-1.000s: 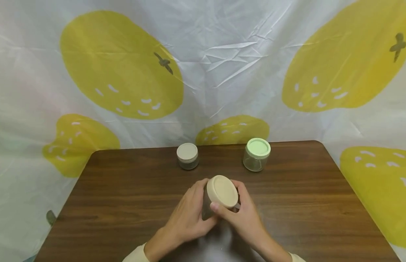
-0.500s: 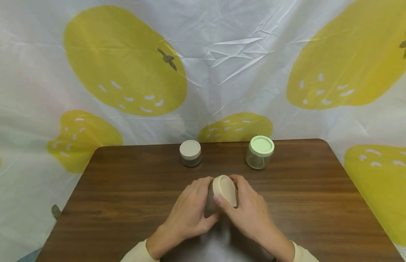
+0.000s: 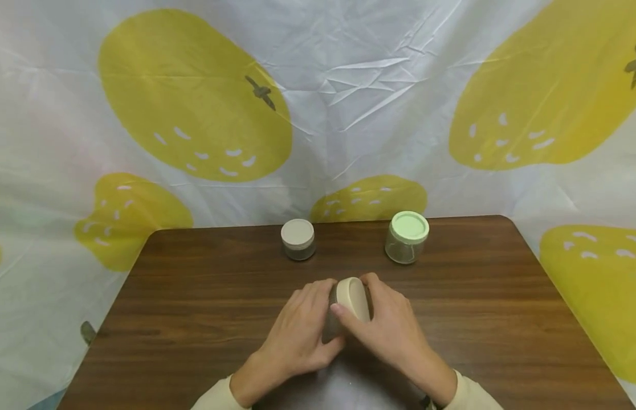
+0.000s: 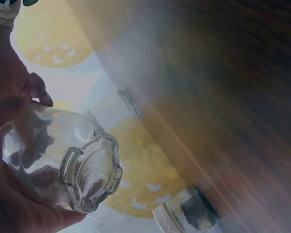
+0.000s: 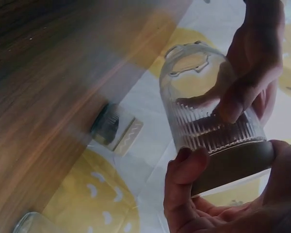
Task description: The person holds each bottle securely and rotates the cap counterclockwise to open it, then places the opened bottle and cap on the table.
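A clear glass jar (image 5: 186, 94) with a cream lid (image 3: 353, 297) is held tilted above the table, the lid leaning toward the right. My left hand (image 3: 301, 329) grips the glass body from the left, and in the left wrist view the jar's base (image 4: 94, 170) points out past the fingers. The fingers and thumb of my right hand (image 3: 395, 327) are curled round the lid. In the right wrist view the lid (image 5: 235, 165) sits on the jar's mouth, above ribbed glass. From the head view most of the body is hidden behind my hands.
Behind my hands on the brown wooden table (image 3: 205, 296) stand two more jars. A short jar with a whitish lid (image 3: 297, 238) is on the left, and a taller one with a pale green lid (image 3: 407, 236) on the right. A lemon-printed cloth (image 3: 328, 114) hangs behind.
The lid has turned from facing up toward me to facing right, showing narrower now. Both hands keep their hold, the right wrist turning with it. The back jars have stayed put.
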`<state>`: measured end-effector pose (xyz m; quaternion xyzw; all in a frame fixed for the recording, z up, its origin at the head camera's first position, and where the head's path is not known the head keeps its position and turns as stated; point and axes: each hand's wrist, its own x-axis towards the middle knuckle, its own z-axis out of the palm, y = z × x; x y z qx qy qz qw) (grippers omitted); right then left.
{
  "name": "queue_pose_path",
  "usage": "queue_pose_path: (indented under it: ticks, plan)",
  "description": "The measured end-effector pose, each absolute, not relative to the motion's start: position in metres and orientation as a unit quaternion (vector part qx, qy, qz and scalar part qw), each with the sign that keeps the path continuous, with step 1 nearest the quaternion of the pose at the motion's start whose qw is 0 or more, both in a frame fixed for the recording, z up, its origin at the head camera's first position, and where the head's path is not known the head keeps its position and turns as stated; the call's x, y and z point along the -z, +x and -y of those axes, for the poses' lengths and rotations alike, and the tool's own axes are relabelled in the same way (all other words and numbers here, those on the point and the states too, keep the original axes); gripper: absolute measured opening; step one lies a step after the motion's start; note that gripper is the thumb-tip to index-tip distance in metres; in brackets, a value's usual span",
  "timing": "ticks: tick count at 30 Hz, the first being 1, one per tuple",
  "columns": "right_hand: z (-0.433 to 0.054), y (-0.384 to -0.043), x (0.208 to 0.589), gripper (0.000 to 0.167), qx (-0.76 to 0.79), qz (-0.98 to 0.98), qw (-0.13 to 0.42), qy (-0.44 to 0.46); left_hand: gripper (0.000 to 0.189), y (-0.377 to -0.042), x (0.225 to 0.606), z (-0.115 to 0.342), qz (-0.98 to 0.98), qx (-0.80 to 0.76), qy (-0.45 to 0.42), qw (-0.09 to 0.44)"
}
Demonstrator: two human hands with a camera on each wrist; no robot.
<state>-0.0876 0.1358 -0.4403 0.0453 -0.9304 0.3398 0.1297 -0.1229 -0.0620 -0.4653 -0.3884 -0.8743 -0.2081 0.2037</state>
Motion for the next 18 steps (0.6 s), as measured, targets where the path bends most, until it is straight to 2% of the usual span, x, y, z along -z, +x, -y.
queue_pose_path:
  ticks: [18]
  plan:
    - [-0.1404, -0.0948, 0.4497, 0.052, -0.363, 0.913, 0.164, 0.091, 0.084, -0.1258, 0.4615, 0.0643, 0.877, 0.196, -0.391, 0.199]
